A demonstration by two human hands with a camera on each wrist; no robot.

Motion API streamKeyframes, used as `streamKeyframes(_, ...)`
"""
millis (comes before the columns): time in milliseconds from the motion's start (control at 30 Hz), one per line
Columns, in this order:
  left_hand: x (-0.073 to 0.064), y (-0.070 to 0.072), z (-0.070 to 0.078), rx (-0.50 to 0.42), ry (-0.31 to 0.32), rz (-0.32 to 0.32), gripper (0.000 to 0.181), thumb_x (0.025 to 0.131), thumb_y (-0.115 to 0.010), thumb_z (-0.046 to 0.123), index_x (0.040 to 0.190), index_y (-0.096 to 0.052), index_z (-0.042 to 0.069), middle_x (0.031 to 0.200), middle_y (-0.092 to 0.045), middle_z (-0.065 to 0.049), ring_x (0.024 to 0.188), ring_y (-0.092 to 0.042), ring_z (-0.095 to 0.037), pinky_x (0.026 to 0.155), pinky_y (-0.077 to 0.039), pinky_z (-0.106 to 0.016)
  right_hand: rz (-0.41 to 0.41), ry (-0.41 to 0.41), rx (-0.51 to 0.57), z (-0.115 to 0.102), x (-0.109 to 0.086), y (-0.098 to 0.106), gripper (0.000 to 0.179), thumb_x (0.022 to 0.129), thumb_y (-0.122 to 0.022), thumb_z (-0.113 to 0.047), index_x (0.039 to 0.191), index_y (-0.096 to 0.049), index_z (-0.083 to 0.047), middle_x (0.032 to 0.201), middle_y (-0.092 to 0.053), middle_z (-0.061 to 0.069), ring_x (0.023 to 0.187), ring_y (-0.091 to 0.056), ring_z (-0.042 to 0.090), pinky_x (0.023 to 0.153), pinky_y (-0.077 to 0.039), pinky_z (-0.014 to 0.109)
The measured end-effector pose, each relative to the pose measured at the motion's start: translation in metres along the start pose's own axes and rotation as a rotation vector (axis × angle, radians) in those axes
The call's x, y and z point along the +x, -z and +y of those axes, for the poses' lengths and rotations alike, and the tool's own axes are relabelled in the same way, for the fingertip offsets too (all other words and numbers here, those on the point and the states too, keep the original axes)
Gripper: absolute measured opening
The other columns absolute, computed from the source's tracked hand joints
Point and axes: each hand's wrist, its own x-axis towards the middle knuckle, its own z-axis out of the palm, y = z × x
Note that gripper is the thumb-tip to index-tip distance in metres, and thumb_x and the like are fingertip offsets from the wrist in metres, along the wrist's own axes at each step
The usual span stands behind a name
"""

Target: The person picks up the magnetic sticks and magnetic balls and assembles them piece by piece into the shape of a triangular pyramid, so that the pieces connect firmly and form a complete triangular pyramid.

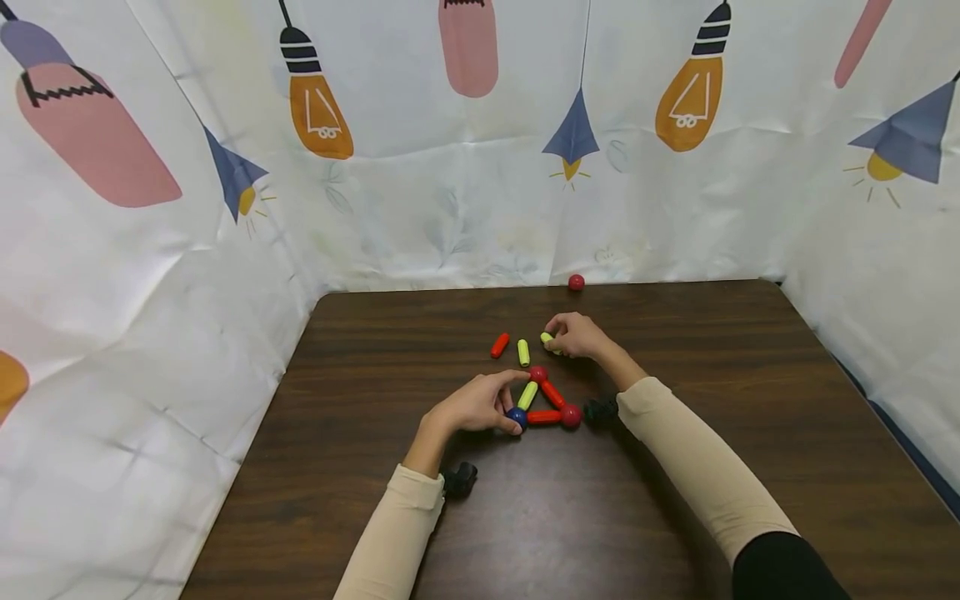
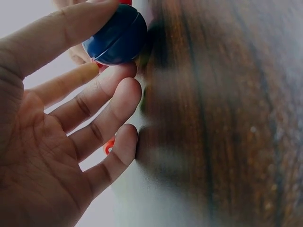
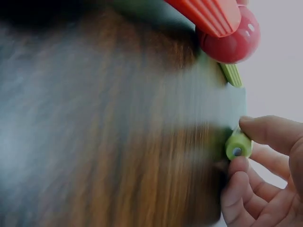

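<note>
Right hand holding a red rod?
No, the right hand pinches a yellow-green rod between thumb and fingers.

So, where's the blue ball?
In the head view, the blue ball sits at the near left corner of the triangle, touching the left hand and just left of a red rod.

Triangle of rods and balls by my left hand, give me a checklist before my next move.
1. Triangle has a ball at each corner: ok.
2. Left hand holding the blue ball: ok.
3. Right hand pinching a yellow-green rod: ok.
4. That rod joined to the triangle: not ok, it is apart.
5. Loose red ball well inside the table: not ok, it sits by the far edge.
6. Joints firm enough to lift: cannot tell.
</note>
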Motion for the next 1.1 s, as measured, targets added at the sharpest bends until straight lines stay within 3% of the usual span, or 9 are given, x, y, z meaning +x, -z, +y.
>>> streamKeyframes(200,0.001,-0.001,0.000,0.000,0.007,0.005,0.085,0.079,-0.091,0.024,0.152,-0.048,0.017,0.089,-0.065,0.001,0.072,-0.062,-0.011,0.069,-0.052,-0.025,-0.014,0.058,-0.002,0.015,-0.015,0.004,0.028,0.097,-0.068,-0.020,0.121,-0.067,-0.006,0.087,-0.065,0.006,0.065,-0.059,0.015,0.060,-0.049,0.028)
streamKeyframes(533,0.003,-0.003,0.000,0.000,0.003,0.017,0.082,0.080,-0.090,0.023,0.150,-0.049,0.017,0.092,-0.064,0.001,0.073,-0.062,-0.013,0.069,-0.052,-0.028,0.079,0.257,0.233,0.029,-0.043,0.005,0.027,0.099,-0.066,-0.015,0.124,-0.065,-0.004,0.099,-0.067,0.013,0.076,-0.061,0.022,0.065,-0.054,0.032)
streamKeyframes(767,0.006,-0.004,0.002,0.001,0.003,0.028,0.075,0.083,-0.087,0.023,0.149,-0.050,0.018,0.094,-0.064,0.001,0.073,-0.062,-0.013,0.069,-0.052,-0.028,0.086,0.311,0.361,0.000,-0.077,0.006,0.026,0.097,-0.067,-0.005,0.121,-0.063,0.004,0.097,-0.068,0.025,0.080,-0.060,0.045,0.067,-0.056,0.041)
streamKeyframes(933,0.006,-0.005,0.003,0.007,0.013,0.031,0.069,0.085,-0.086,0.024,0.146,-0.053,0.018,0.095,-0.064,0.001,0.072,-0.061,-0.013,0.068,-0.052,-0.027,0.084,0.327,0.376,0.014,-0.065,-0.009,0.027,0.097,-0.068,-0.005,0.122,-0.063,0.003,0.095,-0.066,0.026,0.070,-0.058,0.031,0.059,-0.051,0.036)
streamKeyframes(1100,0.006,-0.006,0.003,0.011,0.016,0.028,0.066,0.085,-0.085,0.025,0.144,-0.055,0.018,0.096,-0.064,0.001,0.072,-0.061,-0.012,0.066,-0.052,-0.026,0.068,0.351,0.399,0.019,-0.060,-0.019,0.029,0.096,-0.070,-0.007,0.124,-0.063,0.001,0.094,-0.067,0.025,0.073,-0.056,0.041,0.057,-0.047,0.031)
